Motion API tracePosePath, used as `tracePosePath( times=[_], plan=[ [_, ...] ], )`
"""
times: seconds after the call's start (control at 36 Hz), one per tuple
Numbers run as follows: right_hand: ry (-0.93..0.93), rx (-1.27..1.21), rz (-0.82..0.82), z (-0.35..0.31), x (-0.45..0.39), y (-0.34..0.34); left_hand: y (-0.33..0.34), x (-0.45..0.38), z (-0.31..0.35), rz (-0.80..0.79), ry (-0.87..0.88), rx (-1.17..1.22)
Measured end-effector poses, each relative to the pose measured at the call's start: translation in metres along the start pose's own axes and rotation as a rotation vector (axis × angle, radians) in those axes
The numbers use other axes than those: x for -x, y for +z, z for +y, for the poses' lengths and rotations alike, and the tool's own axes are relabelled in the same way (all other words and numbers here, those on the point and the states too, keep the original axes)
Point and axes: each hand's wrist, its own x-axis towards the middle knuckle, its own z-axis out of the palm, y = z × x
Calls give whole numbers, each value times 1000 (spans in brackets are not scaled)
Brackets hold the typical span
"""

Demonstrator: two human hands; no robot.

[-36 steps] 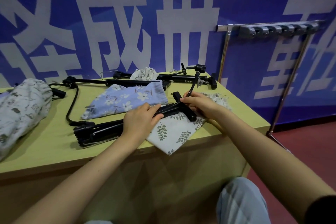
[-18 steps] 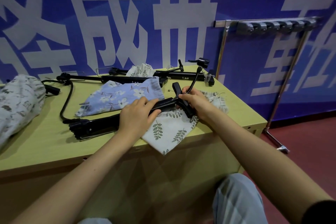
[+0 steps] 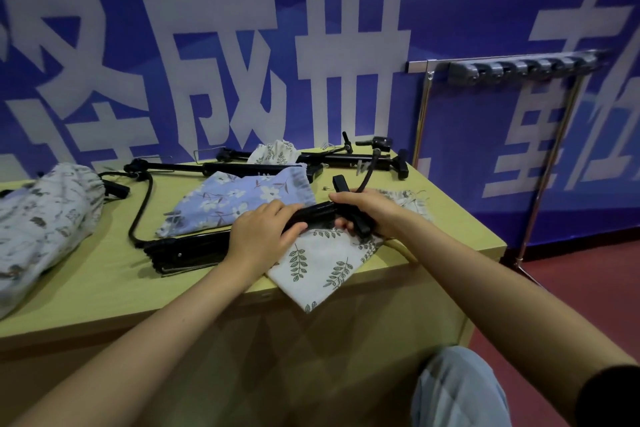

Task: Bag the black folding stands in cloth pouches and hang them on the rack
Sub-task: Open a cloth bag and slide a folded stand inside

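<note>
Fingers of the left hand [image 3: 263, 236] curl over the shaft of the nearest black folding stand [image 3: 194, 250], while the right hand [image 3: 367, 210] grips its cross-shaped end. Under both hands lies a white leaf-print pouch [image 3: 318, 267], overhanging the table edge [image 3: 104, 308]. Just beyond is a blue floral pouch [image 3: 239, 201]; well right stands the rack [image 3: 519, 68].

Yellow-green table [image 3: 104, 288]: black stands [image 3: 194, 250], blue floral pouch [image 3: 239, 198], leaf-print pouch [image 3: 318, 263].
</note>
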Motion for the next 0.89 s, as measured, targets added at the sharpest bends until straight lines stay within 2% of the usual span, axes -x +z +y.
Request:
tracePosePath(
  times=[0.17,0.28,0.36,0.44,0.5,0.56,0.64,0.69,0.81,0.89],
  plan=[
    [-133,-182,104,-7,-4,2,-25,-28,-7,-49,-19,151],
    [-168,-263,182,-15,1,-13,-49,-48,-22,11,-96,158],
    [-176,-388,263,-21,7,-29,-65,-57,-44,114,-257,143],
    [-148,-522,305,-27,13,-44,-72,-61,-62,183,-490,115],
    [-152,-589,318,-30,19,-51,-75,-68,-63,212,-610,195],
    [-167,-634,323,-31,24,-55,-80,-77,-52,219,-723,434],
    [-188,-647,332,-32,32,-57,-75,-96,-44,191,-962,1046],
    [-201,-642,339,-31,37,-61,-52,-106,-55,226,-1089,1325],
    [-189,-657,381,-28,46,-73,-55,-115,-28,285,-1160,1767],
    [-197,-667,413,-26,52,-81,-51,-119,-6,130,-1160,2015]
  ],
)
